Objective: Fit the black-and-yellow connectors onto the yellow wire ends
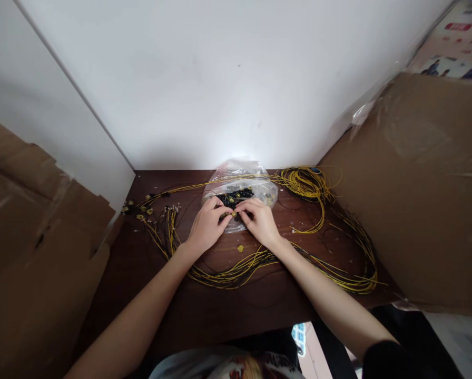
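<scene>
My left hand (209, 221) and my right hand (258, 220) meet over the front of a clear plastic bag (242, 169). Between their fingertips is a small yellow part (234, 213), pinched from both sides; its exact kind is too small to tell. Inside the open bag lies a heap of small black parts (239, 193) with some yellow ones among them. A loose yellow piece (240, 248) rests on the brown table just below my hands. Under my forearms runs a long bundle of yellow and black wires (228, 279).
A coil of yellow wires (305, 183) lies at the back right. Wire ends with small yellow connectors (141, 213) sit at the left. Cardboard stands on both sides, a left sheet (34, 210) and a right box (418, 184). A white wall (236, 84) closes the back.
</scene>
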A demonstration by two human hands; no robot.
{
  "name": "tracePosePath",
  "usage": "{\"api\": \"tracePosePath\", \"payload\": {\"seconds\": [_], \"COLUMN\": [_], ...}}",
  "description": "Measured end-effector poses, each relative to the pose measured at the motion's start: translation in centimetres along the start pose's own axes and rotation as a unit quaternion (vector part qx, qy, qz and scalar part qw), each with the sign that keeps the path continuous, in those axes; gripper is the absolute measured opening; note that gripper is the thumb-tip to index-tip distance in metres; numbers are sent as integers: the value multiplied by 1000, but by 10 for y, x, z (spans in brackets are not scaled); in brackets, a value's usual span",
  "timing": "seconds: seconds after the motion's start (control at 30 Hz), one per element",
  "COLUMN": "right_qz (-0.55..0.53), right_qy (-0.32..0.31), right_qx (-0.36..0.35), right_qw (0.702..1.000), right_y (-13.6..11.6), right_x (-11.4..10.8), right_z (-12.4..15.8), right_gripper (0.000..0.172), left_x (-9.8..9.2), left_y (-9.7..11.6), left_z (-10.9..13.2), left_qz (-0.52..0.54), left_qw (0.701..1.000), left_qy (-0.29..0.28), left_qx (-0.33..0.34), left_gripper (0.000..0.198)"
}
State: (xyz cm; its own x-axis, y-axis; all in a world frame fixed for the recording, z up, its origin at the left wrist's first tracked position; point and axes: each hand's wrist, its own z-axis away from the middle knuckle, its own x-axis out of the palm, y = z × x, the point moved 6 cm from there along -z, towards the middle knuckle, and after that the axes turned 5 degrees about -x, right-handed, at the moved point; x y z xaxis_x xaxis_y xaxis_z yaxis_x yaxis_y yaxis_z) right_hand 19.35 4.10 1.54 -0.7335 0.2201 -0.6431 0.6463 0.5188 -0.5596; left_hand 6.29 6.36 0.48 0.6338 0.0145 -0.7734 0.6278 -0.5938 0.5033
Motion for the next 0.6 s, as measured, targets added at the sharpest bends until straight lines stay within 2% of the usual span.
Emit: {"api": "tracePosePath", "payload": {"seconds": [0.17, 0.33, 0.47, 0.6], "right_qz": [34, 39, 17, -26], "right_qy": [-15, -16, 9, 52], "right_qx": [-10, 13, 21, 46], "right_qw": [999, 999, 1000, 997], "right_y": [-2, 5, 6, 6], "right_x": [9, 10, 5, -5], "right_z": [1, 0, 0, -1], "right_gripper": [14, 19, 16, 14], "left_x": [-1, -2, -2, -6], "left_y": [0, 1, 0, 1], "left_z": [0, 0, 0, 0], "left_qz": [10, 8, 14, 36], "left_qw": [1000, 1000, 1000, 998], "left_qy": [3, 6, 12, 43], "left_qx": [-5, -4, -5, -6], "left_gripper": [18, 17, 17, 21]}}
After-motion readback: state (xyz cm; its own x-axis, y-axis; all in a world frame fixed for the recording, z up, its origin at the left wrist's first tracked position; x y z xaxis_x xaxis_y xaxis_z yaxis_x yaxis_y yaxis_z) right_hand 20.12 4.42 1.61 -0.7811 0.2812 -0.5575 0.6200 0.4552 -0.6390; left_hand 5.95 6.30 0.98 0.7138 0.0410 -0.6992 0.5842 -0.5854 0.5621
